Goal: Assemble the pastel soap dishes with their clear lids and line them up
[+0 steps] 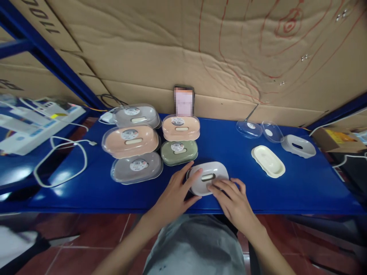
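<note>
A white soap box [208, 175] with an oval slot in its top lies at the near edge of the blue table [223, 147]. My left hand [177, 192] holds its left side, thumb and fingers spread along the rim. My right hand [233, 198] rests on its right front corner with the fingers laid flat. To the right lie a cream tray [268, 161], a grey slotted base [298, 146] and two clear lids [249, 128], all apart from my hands.
Several lidded soap boxes stand in a group at left: grey [136, 115], peach [130, 140], grey [137, 167], peach [180, 127], green [179, 152]. A phone [184, 100] leans on the cardboard wall. White cable [61, 160] loops at far left.
</note>
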Demonstrator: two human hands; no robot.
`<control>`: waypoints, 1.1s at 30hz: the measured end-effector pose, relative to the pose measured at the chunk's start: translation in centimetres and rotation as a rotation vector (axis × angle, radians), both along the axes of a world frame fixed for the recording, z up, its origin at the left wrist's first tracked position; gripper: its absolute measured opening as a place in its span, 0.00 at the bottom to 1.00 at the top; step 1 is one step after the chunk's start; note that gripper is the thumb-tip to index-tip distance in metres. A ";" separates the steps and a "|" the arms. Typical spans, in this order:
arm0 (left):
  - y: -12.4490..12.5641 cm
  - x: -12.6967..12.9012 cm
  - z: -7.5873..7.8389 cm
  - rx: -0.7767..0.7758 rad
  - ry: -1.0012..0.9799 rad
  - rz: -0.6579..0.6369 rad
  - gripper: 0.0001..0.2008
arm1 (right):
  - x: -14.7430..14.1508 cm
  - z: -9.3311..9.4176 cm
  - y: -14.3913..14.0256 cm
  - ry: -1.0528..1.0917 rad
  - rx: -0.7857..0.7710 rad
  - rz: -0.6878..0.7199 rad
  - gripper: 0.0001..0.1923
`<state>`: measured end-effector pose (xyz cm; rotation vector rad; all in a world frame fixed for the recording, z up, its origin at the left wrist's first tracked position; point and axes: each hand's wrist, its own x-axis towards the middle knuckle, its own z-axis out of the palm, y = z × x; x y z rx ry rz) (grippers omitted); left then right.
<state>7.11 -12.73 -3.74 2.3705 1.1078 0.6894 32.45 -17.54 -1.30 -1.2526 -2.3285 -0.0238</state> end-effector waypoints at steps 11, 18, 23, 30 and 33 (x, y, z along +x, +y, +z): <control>-0.2 -0.3 0.1 -0.012 -0.097 -0.006 0.36 | 0.5 -1.0 0.4 -0.040 -0.098 -0.011 0.23; -0.3 -0.2 0.6 -0.068 -0.089 -0.001 0.37 | 2.5 -1.2 1.6 -0.052 -0.059 -0.018 0.21; -0.3 -0.2 0.6 0.028 0.012 -0.039 0.32 | 4.6 0.2 2.2 -0.106 -0.074 -0.031 0.21; -0.3 0.0 0.8 0.045 0.013 -0.055 0.17 | 12.8 3.8 9.8 -0.043 0.014 -0.326 0.22; -0.4 -0.1 0.9 0.028 -0.033 -0.015 0.09 | 15.7 3.0 15.7 -0.119 -0.049 -0.497 0.35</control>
